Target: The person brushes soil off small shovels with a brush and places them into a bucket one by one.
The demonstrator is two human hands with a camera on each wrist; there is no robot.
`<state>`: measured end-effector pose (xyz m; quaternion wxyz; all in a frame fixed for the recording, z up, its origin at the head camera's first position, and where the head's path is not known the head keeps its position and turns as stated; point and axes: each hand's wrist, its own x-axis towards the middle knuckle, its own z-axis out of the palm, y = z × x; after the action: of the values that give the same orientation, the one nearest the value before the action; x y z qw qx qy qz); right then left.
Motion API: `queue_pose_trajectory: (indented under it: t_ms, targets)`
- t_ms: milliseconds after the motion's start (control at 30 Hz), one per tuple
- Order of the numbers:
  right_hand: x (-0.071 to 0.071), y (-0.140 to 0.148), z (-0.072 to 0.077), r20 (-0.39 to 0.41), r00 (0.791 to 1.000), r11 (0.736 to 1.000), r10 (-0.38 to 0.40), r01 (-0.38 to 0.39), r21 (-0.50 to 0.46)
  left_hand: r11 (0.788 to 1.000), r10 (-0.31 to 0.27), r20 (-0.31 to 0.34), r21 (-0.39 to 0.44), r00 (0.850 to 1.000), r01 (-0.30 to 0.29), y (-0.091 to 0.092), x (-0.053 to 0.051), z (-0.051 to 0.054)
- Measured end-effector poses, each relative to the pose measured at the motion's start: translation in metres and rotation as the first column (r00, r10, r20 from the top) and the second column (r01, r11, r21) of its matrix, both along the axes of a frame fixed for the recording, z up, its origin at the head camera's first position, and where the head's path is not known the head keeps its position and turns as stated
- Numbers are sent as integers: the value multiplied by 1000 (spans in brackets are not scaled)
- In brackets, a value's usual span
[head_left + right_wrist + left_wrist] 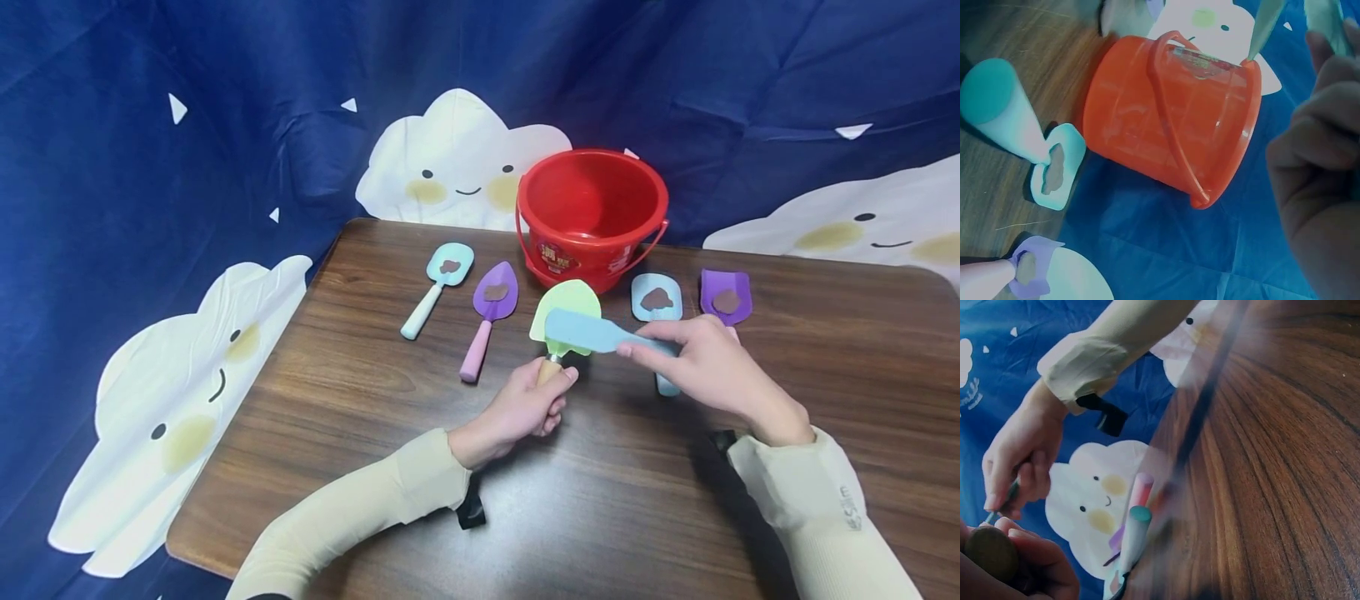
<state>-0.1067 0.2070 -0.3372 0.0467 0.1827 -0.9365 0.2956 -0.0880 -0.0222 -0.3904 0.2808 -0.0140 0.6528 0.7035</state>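
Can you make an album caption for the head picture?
Left hand grips a green shovel, right hand holds a blue scraper over it, near a red bucket.

High head view, forward and down; nearer, tilted wrist views; bucket (592, 257) common to head and right

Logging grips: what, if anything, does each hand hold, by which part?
Left hand: green shovel, by its tan handle. Right hand: blue spatula, by its narrow handle.

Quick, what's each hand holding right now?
Left hand: holding the light-green shovel by its wooden handle.
Right hand: pinching the light-blue spatula.
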Motion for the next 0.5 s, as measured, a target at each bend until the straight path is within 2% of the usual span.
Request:
queue_pose_trajectory:
  t_ms: [100,200,500]
  targets:
    - [1,0,-1,62,998,999,-5,2,43,1000,-1,6,8,1000,1,-1,-1,1]
    - [1,2,-3,81,997,999,4,-9,53,1000,-11,4,14,1000,11,-2,-1,3]
    - [-5,5,-10,111,994,1000,14,-12,-17,1000,-20,-8,4,1000,20,-3,-1,4]
